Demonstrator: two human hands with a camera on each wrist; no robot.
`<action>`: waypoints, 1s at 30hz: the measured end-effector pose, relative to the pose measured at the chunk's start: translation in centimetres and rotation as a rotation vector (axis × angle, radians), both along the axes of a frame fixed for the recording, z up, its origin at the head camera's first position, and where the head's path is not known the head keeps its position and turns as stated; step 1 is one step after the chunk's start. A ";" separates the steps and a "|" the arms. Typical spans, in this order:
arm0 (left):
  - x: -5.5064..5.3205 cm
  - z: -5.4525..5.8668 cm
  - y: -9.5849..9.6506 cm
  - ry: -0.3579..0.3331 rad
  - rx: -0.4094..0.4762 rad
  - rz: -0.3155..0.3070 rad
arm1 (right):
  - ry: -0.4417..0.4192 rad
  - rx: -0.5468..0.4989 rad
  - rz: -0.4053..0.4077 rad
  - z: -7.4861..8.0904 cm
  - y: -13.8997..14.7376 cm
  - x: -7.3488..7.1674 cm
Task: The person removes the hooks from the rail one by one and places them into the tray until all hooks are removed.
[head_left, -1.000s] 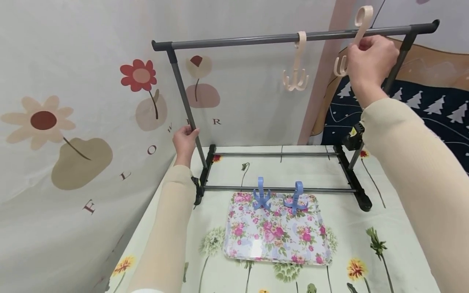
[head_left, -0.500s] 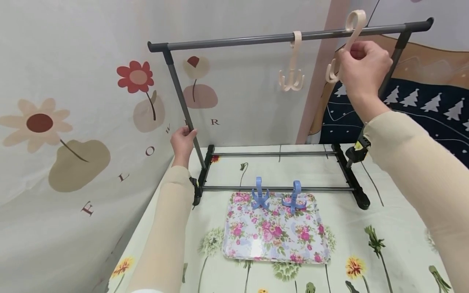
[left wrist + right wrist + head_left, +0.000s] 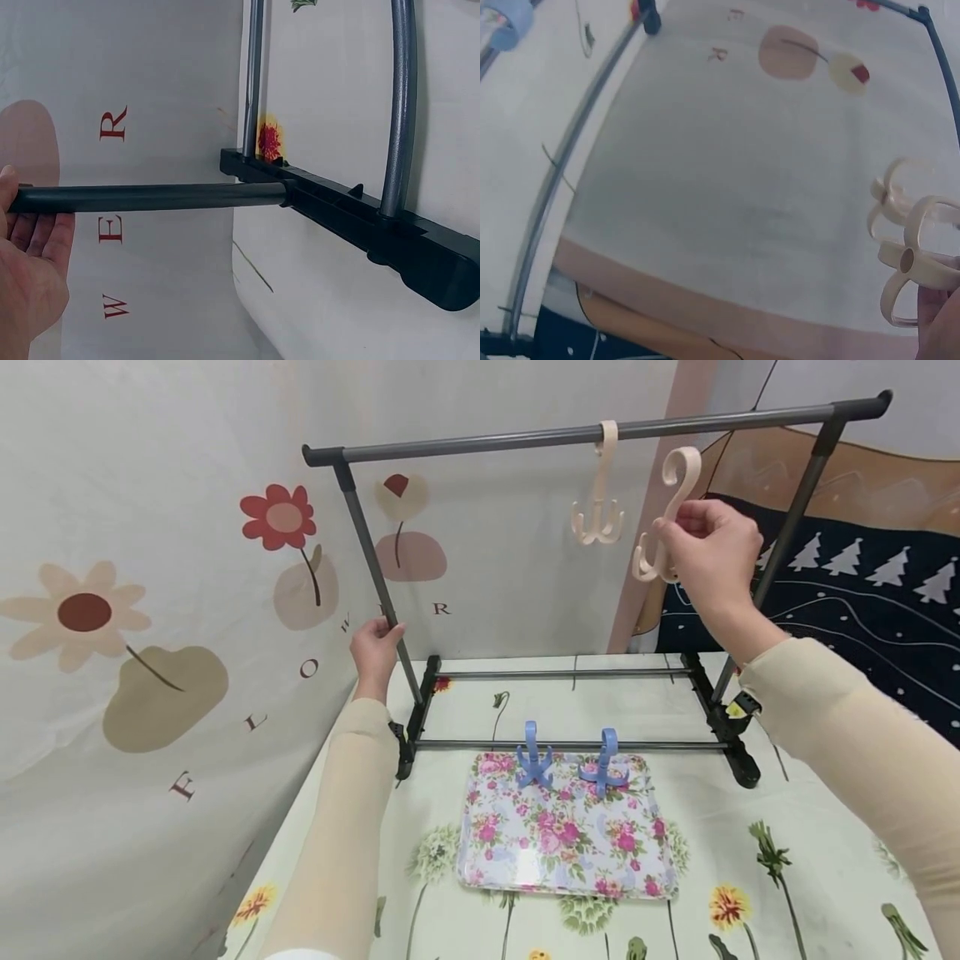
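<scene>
My right hand (image 3: 716,556) pinches a cream multi-prong hanger hook (image 3: 681,468) by its shank, below and in front of the rack's top bar (image 3: 487,442). In the right wrist view the prongs of this held hook (image 3: 907,260) show at the right edge. To its left, a second cream hook (image 3: 597,518) hangs from the bar, prongs down. My left hand (image 3: 375,652) grips the left upright (image 3: 367,539) of the dark grey rack, with fingers and thumb round the tube in the left wrist view.
Two blue hooks (image 3: 534,767) lie at the back edge of a floral tray (image 3: 562,860) in front of the rack. The rack's black feet (image 3: 726,727) and lower bars (image 3: 570,746) rest on a flower-print cloth. A patterned curtain (image 3: 187,460) hangs behind.
My right hand has brought the held cream hook down and left, from top-bar height to below the bar. The left hand keeps its grip on the upright.
</scene>
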State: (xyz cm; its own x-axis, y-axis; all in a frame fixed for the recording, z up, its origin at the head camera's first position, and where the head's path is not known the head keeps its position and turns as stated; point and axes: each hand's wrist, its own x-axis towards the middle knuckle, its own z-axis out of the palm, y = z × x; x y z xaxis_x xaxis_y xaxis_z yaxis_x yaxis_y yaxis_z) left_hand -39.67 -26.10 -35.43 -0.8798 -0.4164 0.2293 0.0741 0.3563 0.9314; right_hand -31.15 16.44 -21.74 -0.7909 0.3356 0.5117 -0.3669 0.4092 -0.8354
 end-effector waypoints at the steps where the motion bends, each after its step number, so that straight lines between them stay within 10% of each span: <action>1: 0.0 0.0 0.0 0.002 0.000 0.001 | -0.007 0.007 0.008 -0.3 -0.2 0.2; 30: 0.4 0.3 0.2 0.014 -0.014 -0.001 | -0.135 0.216 0.377 -10.8 -6.6 5.7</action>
State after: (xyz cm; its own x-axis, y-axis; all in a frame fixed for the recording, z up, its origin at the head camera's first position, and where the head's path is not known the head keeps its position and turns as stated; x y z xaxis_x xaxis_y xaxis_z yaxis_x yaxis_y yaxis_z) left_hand -39.25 -25.85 -35.13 -0.8768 -0.4121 0.2478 0.0880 0.3692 0.9252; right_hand -25.40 9.84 -32.58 -0.9017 -0.0922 0.4224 -0.4177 0.4382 -0.7959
